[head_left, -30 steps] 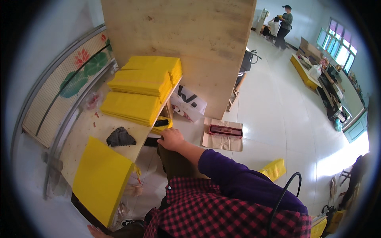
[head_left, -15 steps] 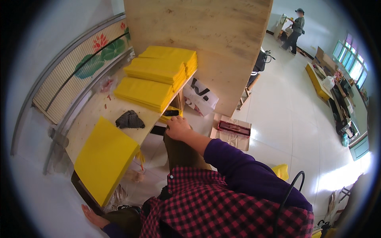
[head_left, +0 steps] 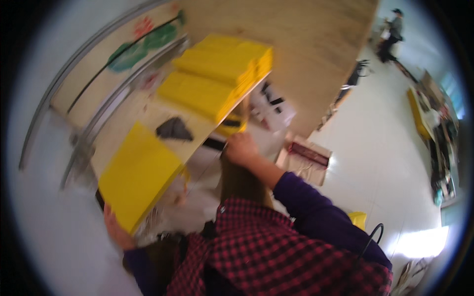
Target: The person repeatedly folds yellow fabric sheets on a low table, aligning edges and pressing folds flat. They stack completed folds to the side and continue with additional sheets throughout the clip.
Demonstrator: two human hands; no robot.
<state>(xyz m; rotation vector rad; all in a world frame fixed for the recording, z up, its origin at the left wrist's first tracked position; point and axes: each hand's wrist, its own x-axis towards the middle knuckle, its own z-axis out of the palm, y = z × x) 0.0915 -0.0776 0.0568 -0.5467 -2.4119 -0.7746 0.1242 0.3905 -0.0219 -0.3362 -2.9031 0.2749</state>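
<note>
A stack of yellow sheets (head_left: 140, 180) lies at the near end of the pale wooden tabletop (head_left: 148, 116). At its lower left edge is my left hand (head_left: 117, 231), open, its fingers stretched out along the edge. My right hand (head_left: 242, 149) is on my raised knee, close to the table's front edge; its fingers are curled and smeared by motion. A dark grey crumpled lump (head_left: 174, 129) rests on the tabletop between the near stack and several thicker yellow stacks (head_left: 215, 64) at the far end.
Behind the table stands a tall wooden board (head_left: 296, 44). Below it sit a white plastic bag (head_left: 271, 106) and a cardboard piece with a dark red tray (head_left: 310, 154). A painted panel (head_left: 133, 52) lines the left wall. Far off, another person (head_left: 392, 37) stands.
The view has shifted, so the table appears higher and further right. My left hand has risen from below the near stack to its edge. My right hand stays on the knee.
</note>
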